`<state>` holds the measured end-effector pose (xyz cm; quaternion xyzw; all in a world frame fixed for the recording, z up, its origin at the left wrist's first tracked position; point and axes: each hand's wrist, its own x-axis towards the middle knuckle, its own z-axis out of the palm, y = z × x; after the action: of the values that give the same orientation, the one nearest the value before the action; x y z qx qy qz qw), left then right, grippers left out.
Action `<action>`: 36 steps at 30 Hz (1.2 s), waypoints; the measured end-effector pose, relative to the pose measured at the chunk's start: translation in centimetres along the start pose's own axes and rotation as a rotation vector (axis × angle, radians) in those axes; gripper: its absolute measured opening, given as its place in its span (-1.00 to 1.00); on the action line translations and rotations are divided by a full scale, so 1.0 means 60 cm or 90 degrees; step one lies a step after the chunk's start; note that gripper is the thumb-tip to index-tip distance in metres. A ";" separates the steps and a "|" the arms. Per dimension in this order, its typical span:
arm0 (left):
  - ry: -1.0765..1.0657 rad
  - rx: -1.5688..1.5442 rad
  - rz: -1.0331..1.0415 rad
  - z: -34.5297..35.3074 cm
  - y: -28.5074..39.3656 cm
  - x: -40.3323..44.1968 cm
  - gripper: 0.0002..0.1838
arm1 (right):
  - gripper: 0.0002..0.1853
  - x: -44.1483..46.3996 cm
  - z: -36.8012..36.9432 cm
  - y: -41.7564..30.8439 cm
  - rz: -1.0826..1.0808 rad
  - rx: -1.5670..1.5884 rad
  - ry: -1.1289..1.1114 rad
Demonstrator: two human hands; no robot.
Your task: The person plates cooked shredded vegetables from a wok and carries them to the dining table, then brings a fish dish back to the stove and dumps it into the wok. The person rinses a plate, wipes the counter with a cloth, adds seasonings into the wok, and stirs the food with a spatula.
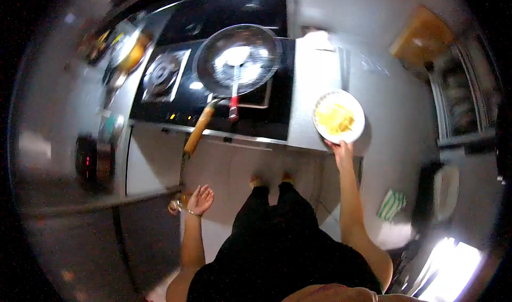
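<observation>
My right hand point(341, 151) grips the near rim of a white plate point(359, 113) at the right end of the counter. Yellow food, perhaps scrambled egg, lies on the plate point(335, 119). Away from the stove, my left hand point(201, 199) is raised palm up with its fingers apart and nothing in it. A dark wok point(208, 67) sits on the black stove, its wooden handle point(198, 132) pointing toward me. Inside the wok rests a spatula or ladle with a red-ended handle point(234, 102) lying over the rim.
Left of the wok is a second burner point(162, 75) on the black cooktop point(213, 118). Bowls and bottles point(130, 54) crowd the left counter. White counter point(314, 83) lies right of the stove. A green-striped cloth point(392, 204) hangs or lies at lower right; a window point(461, 94) is beyond.
</observation>
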<state>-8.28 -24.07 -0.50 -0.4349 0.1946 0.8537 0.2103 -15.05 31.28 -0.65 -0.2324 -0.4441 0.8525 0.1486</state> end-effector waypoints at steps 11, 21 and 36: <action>0.084 -0.248 0.078 -0.281 -0.206 -0.150 -0.77 | -0.36 -0.242 0.150 0.007 0.227 -0.268 -0.360; 0.060 -0.514 0.431 -0.582 -0.403 -0.267 -0.88 | -0.50 -0.541 0.369 0.307 0.484 -0.533 -0.964; 0.226 -0.909 0.714 -0.815 -0.416 -0.601 -0.80 | -0.59 -1.361 0.665 0.678 0.860 -0.565 -1.520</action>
<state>56.44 -35.22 -1.18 -0.4280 -0.1663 0.6688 -0.5847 31.18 -56.53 7.17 0.4185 -0.3312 0.2340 -0.8127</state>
